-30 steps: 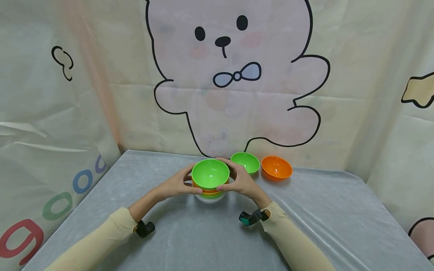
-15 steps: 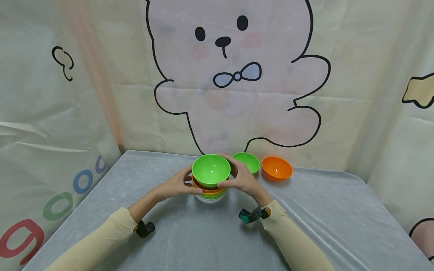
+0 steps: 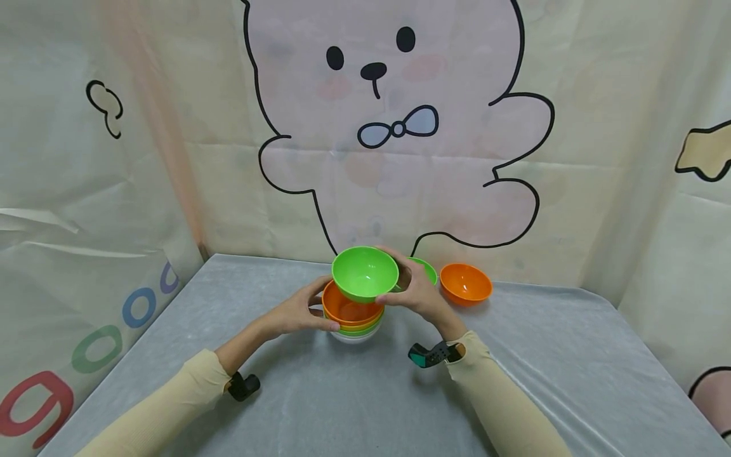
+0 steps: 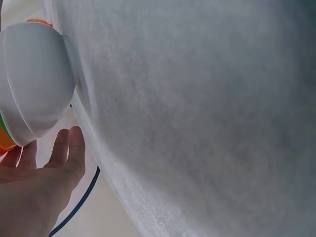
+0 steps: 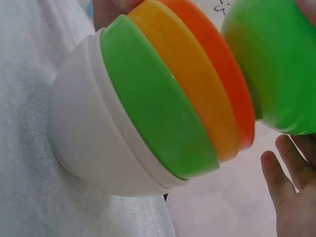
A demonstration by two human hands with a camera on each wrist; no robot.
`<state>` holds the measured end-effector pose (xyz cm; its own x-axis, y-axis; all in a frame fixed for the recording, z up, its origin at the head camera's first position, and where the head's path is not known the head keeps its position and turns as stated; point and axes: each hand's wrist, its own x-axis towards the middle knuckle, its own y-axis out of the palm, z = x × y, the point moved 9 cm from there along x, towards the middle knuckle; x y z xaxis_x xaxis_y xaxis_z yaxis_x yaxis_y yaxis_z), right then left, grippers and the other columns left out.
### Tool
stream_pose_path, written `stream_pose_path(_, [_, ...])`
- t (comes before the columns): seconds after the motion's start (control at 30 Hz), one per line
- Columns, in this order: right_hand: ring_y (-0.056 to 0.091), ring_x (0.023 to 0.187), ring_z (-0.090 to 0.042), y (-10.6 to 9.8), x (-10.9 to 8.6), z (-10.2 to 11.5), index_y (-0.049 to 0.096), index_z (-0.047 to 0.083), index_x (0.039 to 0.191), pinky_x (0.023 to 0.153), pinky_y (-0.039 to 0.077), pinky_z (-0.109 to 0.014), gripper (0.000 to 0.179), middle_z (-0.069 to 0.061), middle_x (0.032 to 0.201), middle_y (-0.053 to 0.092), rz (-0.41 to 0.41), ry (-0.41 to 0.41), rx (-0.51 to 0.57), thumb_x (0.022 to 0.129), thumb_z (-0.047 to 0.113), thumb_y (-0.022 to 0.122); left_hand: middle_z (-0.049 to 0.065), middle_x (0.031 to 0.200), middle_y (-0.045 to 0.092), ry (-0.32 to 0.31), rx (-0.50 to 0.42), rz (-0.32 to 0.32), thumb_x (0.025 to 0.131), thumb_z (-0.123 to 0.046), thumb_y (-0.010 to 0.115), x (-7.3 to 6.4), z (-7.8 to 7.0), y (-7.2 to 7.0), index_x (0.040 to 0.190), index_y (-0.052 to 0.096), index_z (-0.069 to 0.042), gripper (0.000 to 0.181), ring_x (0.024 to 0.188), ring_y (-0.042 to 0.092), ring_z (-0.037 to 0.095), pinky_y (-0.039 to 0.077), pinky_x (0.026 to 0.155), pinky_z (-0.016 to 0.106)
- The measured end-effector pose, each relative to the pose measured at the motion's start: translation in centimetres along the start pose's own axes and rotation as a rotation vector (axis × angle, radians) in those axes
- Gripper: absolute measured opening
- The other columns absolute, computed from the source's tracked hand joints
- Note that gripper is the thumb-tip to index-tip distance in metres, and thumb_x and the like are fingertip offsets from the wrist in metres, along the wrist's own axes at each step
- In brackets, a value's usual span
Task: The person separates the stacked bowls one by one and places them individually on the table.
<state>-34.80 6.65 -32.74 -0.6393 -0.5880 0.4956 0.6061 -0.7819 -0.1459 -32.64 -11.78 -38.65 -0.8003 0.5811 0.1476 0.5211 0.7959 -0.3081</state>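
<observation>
My right hand point(image 3: 419, 292) grips a green bowl point(image 3: 365, 274) by its side, thumb near the rim. The bowl is tilted above a stack of nested bowls. With thumb and fingers spread round its left side, my left hand point(image 3: 299, 311) holds that stack. An orange bowl point(image 3: 345, 310) is on top of it. Below come a yellow-orange bowl point(image 5: 187, 74), another green bowl point(image 5: 148, 98) and a white bowl point(image 5: 94, 128) at the bottom, standing on the cloth. In the left wrist view the fingers lie beside the white bowl.
Behind my right hand, a separate green bowl point(image 3: 427, 271) is partly hidden. Beside it, at the back of the table, stands a separate orange bowl point(image 3: 465, 284). Grey cloth point(image 3: 320, 406) covers the table, and a printed curtain point(image 3: 582, 209) hangs behind its far edge.
My right hand has lifted the green bowl off the stack and shifted it slightly right, uncovering the orange bowl. My left hand has stayed at the stack.
</observation>
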Motion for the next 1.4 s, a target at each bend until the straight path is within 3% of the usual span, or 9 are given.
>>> stream_pose_path(0.47, [0.046,0.131,-0.035,-3.0,-0.8,1.4,0.039,-0.005,0.152,0.106,0.045,-0.038,0.098,-0.021,0.15,0.043,-0.078,-0.035,0.012,0.075,0.023,0.094,0.006,0.149,0.045,0.01,0.019,0.008,0.086,-0.018,0.085,0.0,0.5,0.0,0.155,0.038,-0.014,0.084,0.13,0.05,0.034,0.049,0.101,0.043])
stream_pose_path(0.97, [0.043,0.132,-0.033,-6.5,-3.2,1.6,0.037,-0.007,0.152,0.106,0.044,-0.034,0.094,-0.022,0.151,0.04,-0.156,-0.013,0.0,0.075,0.003,0.091,0.005,0.15,0.044,-0.018,0.033,-0.001,0.086,-0.018,0.085,0.0,0.5,0.0,0.155,0.039,-0.015,0.082,0.133,0.047,0.035,0.048,0.102,0.045])
stream_pose_path(1.4, [0.043,0.132,-0.033,-7.6,-5.3,0.4,0.038,-0.003,0.152,0.103,0.047,-0.033,0.089,-0.021,0.15,0.04,-0.153,0.062,-0.122,0.076,-0.012,0.084,0.004,0.15,0.045,-0.026,0.028,0.003,0.087,-0.019,0.084,-0.1,0.6,-0.1,0.155,0.039,-0.015,0.081,0.134,0.047,0.034,0.048,0.103,0.044])
